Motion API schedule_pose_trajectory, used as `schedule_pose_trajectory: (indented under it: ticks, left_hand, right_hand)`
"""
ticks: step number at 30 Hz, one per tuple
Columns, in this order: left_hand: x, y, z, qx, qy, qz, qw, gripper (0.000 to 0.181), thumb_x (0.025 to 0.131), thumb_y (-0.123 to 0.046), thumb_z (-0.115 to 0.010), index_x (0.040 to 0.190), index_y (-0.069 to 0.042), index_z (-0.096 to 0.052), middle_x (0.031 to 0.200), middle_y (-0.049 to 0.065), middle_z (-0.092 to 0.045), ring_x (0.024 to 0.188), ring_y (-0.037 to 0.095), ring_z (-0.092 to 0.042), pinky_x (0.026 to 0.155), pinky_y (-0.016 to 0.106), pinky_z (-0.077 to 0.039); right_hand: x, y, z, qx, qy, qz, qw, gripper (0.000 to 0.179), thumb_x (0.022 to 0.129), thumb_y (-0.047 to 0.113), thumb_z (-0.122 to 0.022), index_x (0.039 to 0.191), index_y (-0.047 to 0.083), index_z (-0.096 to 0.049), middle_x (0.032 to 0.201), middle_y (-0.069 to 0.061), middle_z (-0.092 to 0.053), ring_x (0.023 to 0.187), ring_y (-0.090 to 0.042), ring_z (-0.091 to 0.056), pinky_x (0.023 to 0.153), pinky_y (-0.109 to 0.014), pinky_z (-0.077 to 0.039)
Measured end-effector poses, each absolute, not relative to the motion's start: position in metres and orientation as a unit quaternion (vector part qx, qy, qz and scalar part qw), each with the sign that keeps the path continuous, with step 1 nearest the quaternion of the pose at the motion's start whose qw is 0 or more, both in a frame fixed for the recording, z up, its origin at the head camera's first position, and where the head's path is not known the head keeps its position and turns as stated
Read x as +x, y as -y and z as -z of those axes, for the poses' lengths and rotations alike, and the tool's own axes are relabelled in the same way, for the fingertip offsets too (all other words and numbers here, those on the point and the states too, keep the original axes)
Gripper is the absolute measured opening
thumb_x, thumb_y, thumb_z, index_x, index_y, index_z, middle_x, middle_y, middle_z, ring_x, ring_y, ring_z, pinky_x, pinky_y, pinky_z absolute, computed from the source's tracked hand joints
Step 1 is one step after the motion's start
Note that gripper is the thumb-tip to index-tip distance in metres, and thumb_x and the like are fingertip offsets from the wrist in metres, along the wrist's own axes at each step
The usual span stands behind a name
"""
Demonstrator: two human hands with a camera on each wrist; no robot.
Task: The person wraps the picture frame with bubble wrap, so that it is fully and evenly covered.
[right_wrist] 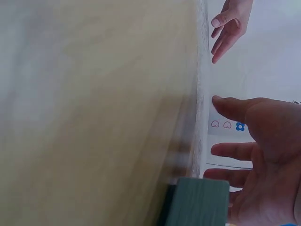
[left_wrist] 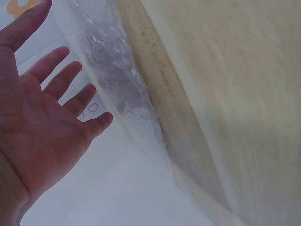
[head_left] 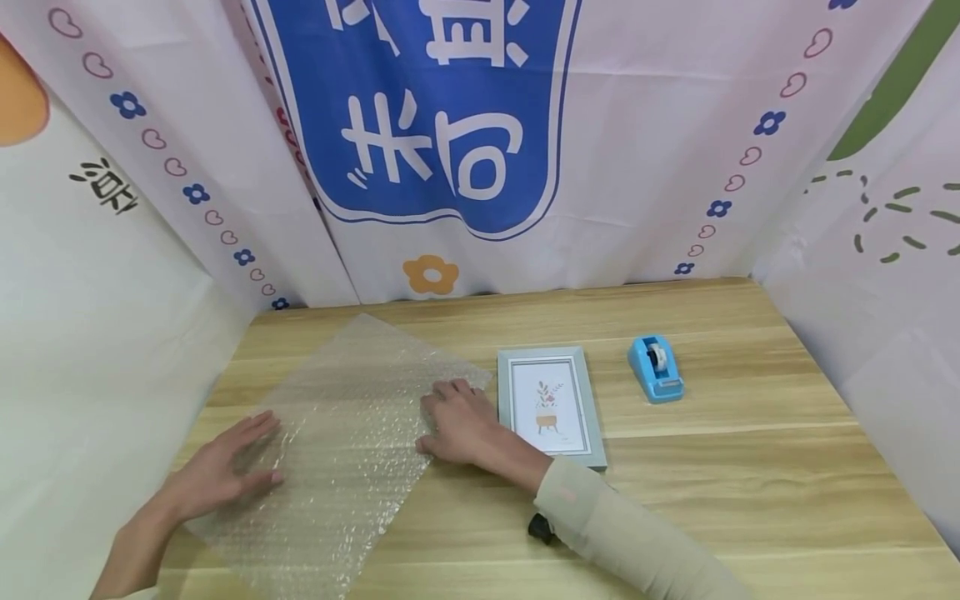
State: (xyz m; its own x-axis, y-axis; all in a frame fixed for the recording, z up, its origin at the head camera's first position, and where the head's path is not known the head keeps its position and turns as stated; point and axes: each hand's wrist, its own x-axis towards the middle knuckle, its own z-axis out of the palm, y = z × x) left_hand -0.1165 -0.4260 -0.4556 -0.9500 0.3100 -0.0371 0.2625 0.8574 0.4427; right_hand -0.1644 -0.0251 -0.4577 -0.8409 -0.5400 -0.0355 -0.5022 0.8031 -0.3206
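A clear sheet of bubble wrap (head_left: 341, 450) lies diagonally across the left half of the wooden table. Over its left edge is my left hand (head_left: 221, 468), fingers spread and nearly straight. In the left wrist view that hand (left_wrist: 47, 113) shows an open palm beside the bubble wrap (left_wrist: 108, 61). My right hand (head_left: 461, 423) is over the sheet's right side, fingers extended and holding nothing. Just right of it lies a picture frame (head_left: 592, 417) with a potted-plant print, partly covered by my right forearm. The right wrist view shows the frame's edge (right_wrist: 200, 202) below the right hand (right_wrist: 268, 160).
A blue tape dispenser (head_left: 643, 367) stands on the table (head_left: 720, 492) to the right of the frame. A small black object (head_left: 540, 528) peeks out from under my right sleeve. Printed white curtains (head_left: 637, 208) enclose the back and sides.
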Motion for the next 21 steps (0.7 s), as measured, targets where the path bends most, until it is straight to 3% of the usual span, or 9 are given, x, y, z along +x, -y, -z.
schedule_pose_trajectory:
  ticks: [6, 11, 15, 21]
  left_hand:
    - [-0.121, 0.406, 0.448, 0.163, -0.961, -0.22, 0.047, 0.083, 0.088, -0.032, -0.088, 0.155, 0.002, -0.053, 0.163, 0.033, -0.044, 0.147, 0.066, -0.037, 0.109, 0.082, -0.035]
    - [-0.128, 0.374, 0.442, 0.192, -0.958, -0.213, 0.002, 0.078, 0.091, -0.029, -0.086, 0.153, 0.004, -0.054, 0.16, 0.033, -0.048, 0.145, 0.061, -0.043, 0.108, 0.078, -0.039]
    - [-0.134, 0.341, 0.44, 0.202, -0.956, -0.209, -0.031, 0.076, 0.094, -0.027, -0.084, 0.154, 0.007, -0.052, 0.16, 0.032, -0.049, 0.145, 0.058, -0.045, 0.112, 0.075, -0.039]
    - [-0.137, 0.296, 0.439, 0.209, -0.955, -0.209, -0.036, 0.077, 0.099, -0.029, -0.079, 0.158, 0.006, -0.045, 0.163, 0.03, -0.046, 0.148, 0.055, -0.044, 0.12, 0.072, -0.036]
  right_hand:
    - [-0.167, 0.018, 0.456, -0.289, -0.94, 0.178, 0.035, 0.064, 0.097, 0.048, -0.077, 0.149, 0.013, -0.064, 0.161, -0.015, -0.055, 0.149, -0.036, -0.051, 0.118, -0.057, -0.049]
    - [-0.167, 0.005, 0.451, -0.285, -0.936, 0.207, 0.028, 0.066, 0.097, 0.047, -0.077, 0.151, 0.011, -0.062, 0.162, -0.016, -0.054, 0.15, -0.036, -0.05, 0.12, -0.057, -0.047]
    - [-0.165, -0.012, 0.449, -0.269, -0.936, 0.226, 0.031, 0.069, 0.098, 0.047, -0.077, 0.153, 0.01, -0.059, 0.164, -0.017, -0.052, 0.151, -0.037, -0.047, 0.122, -0.056, -0.045]
    - [-0.164, -0.044, 0.446, -0.238, -0.937, 0.256, 0.031, 0.072, 0.098, 0.047, -0.077, 0.156, 0.01, -0.056, 0.167, -0.019, -0.047, 0.154, -0.041, -0.044, 0.124, -0.06, -0.041]
